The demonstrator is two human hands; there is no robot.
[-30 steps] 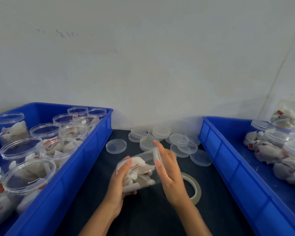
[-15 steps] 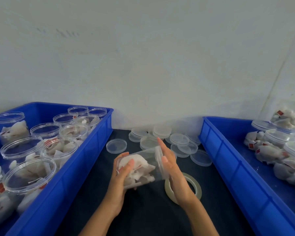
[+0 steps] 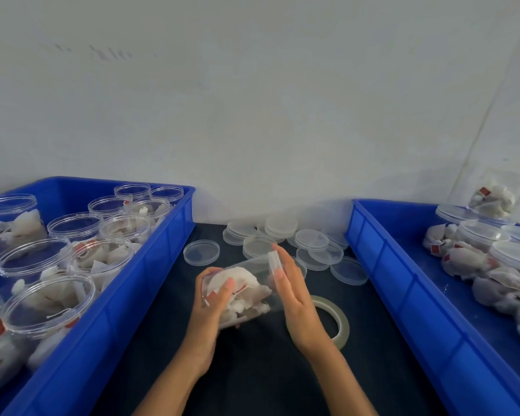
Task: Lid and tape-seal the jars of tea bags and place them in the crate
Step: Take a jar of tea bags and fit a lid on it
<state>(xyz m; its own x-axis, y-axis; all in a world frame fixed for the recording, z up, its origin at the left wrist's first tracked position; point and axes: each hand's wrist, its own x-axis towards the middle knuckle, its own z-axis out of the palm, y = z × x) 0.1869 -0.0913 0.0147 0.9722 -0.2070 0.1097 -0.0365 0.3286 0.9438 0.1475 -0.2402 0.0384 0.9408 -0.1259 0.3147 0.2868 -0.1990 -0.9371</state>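
Since a second ago we see the jar roll lower toward the table, more of the tape roll showing. The left hand curls around the jar's base end; the right hand presses flat, fingers straight, on the lid. The jar lies sideways between the left crate and right crate.

Clear glossy plastic jar; blue glossy plastic crates; matt dark table.
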